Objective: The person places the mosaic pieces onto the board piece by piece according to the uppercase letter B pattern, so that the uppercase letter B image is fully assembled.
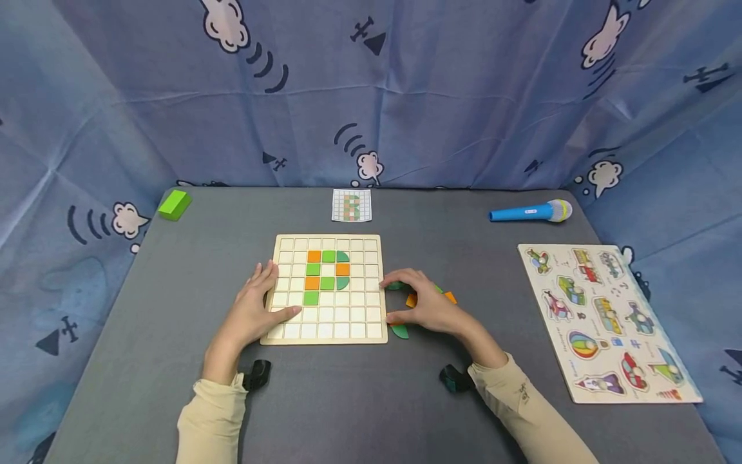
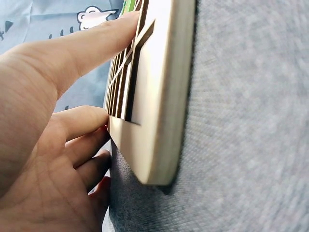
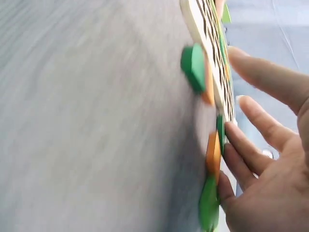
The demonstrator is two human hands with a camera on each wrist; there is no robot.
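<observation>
A pale wooden grid board lies flat on the table, with several orange, light green and dark green tiles set in its squares. My left hand rests at the board's left side. Its thumb lies across the grid while the other fingers touch the left edge, as the left wrist view also shows. At the right edge is my right hand, thumb and fingers spread apart with nothing visibly pinched. Loose tiles lie under and around it, including a dark green rounded tile and an orange tile. The hand partly hides them.
Behind the board lies a pattern card. A light green block sits at the far left corner, and a blue toy microphone at the back right. A picture puzzle board takes up the right side. Patterned blue cloth surrounds the table.
</observation>
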